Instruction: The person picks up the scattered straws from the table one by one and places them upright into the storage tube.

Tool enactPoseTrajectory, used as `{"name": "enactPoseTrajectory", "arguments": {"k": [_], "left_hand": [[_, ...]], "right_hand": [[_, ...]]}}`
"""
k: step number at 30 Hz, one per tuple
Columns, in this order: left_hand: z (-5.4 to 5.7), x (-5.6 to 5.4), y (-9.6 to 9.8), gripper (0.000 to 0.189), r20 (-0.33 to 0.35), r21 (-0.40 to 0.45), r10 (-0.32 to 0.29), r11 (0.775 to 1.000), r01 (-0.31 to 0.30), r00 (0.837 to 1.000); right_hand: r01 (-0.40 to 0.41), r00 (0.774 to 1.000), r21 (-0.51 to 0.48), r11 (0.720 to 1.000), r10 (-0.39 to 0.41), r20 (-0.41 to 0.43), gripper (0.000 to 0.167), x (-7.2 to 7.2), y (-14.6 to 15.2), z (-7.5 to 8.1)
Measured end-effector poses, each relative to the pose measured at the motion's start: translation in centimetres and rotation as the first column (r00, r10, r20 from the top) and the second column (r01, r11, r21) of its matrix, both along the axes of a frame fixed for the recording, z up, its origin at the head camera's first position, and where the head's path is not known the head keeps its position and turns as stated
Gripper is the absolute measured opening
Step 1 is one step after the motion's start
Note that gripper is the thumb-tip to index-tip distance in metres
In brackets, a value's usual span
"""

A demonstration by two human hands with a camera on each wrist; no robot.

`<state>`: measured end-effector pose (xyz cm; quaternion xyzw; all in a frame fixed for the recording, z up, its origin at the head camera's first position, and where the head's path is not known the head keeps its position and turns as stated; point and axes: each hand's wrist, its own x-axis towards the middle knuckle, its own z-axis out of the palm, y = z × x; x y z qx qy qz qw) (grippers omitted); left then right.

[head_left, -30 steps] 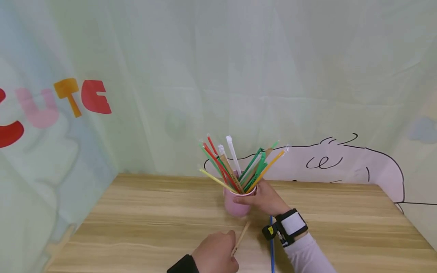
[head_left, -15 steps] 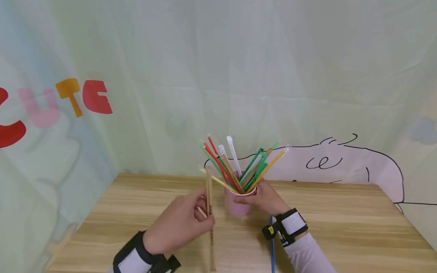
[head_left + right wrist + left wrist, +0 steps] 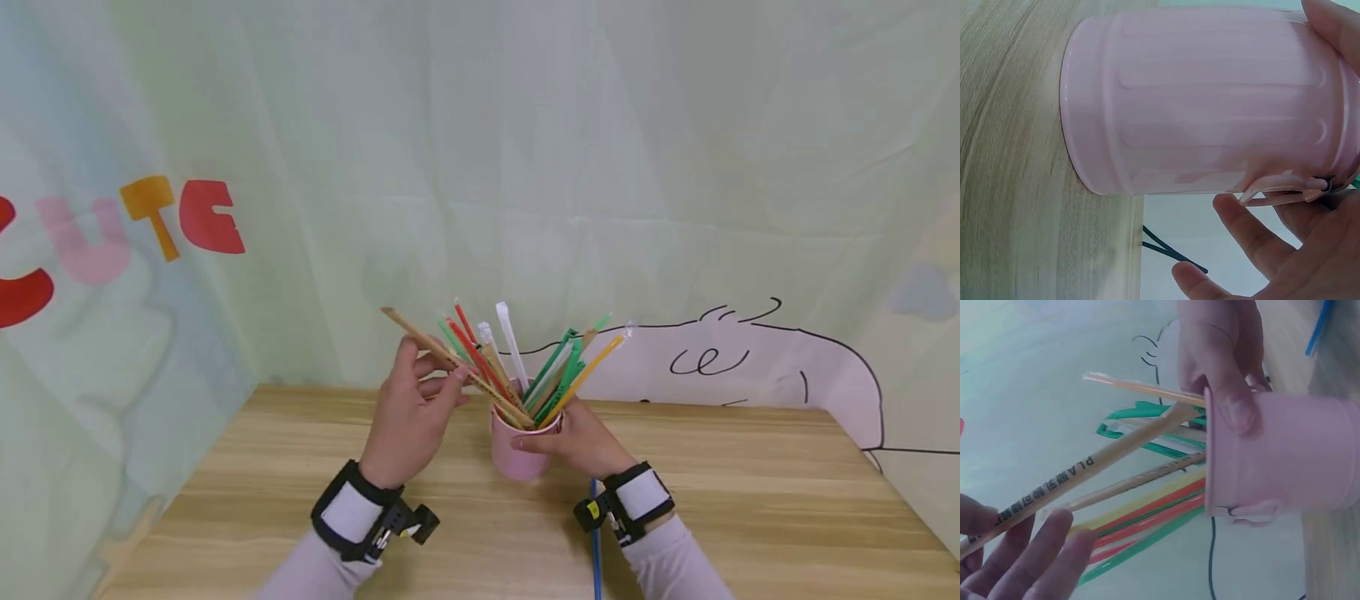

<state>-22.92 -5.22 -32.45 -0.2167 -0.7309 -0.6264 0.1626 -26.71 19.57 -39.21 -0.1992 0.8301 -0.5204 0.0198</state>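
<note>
A brown paper-wrapped straw (image 3: 427, 340) with printed lettering slants from upper left down to the mouth of a pink bucket (image 3: 517, 458). Its upper part is pinched between the thumb and fingers of my left hand (image 3: 408, 417). In the left wrist view the straw's (image 3: 1091, 464) far end reaches the bucket's opening. My right hand (image 3: 588, 437) grips the bucket at its rim, thumb on the near side. Standing in the bucket are several wrapped straws (image 3: 555, 375) in green, red, white, brown and orange. The right wrist view shows the bucket's ribbed wall (image 3: 1222, 100) and small handle (image 3: 1282, 187).
A blue straw (image 3: 597, 550) lies on the wooden table (image 3: 750, 500), by my right wrist. Behind the table's far edge hangs a pale printed curtain (image 3: 360, 208) with coloured letters at the left.
My left hand rises from the near table with the brown straw, turns it upright, then tilts it and carries it to the bucket's mouth. The right hand stays on the bucket.
</note>
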Motion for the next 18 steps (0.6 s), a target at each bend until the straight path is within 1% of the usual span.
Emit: {"name": "enactPoseTrajectory", "arguments": {"k": [4,6,10,12,15,18], "left_hand": [[-0.9,-1.5,1.2,0.043,0.011,-0.091,0.049,0.995,-0.048,0.999],[-1.4,-2.0,1.7,0.042,0.026,-0.116,0.069,0.991,-0.065,0.997],[-2.3,-2.6,2.4,0.042,0.044,-0.163,0.09,0.983,-0.082,0.995],[-2.6,-2.8,2.6,0.039,0.045,-0.196,0.097,0.977,-0.086,0.994],[-3.0,-3.0,2.9,0.033,0.041,-0.282,0.115,0.954,-0.099,0.993],[-3.6,-3.4,3.1,0.027,0.036,-0.381,0.132,0.918,-0.108,0.991]], "right_hand": [[0.011,1.0,-0.015,1.0,-0.011,0.004,0.067,0.1,0.0,-0.1],[0.001,1.0,-0.03,1.0,-0.001,0.003,0.07,0.0,-0.1,-0.2],[-0.008,1.0,-0.035,0.999,0.008,0.0,0.073,0.0,-0.3,-0.2],[0.008,1.0,-0.026,1.0,-0.008,0.005,0.075,0.0,-0.3,-0.1],[0.023,1.0,-0.013,1.0,-0.023,0.006,0.077,0.1,-0.2,0.1],[0.026,1.0,-0.006,1.0,-0.026,0.002,0.078,0.1,0.0,0.2]]}}
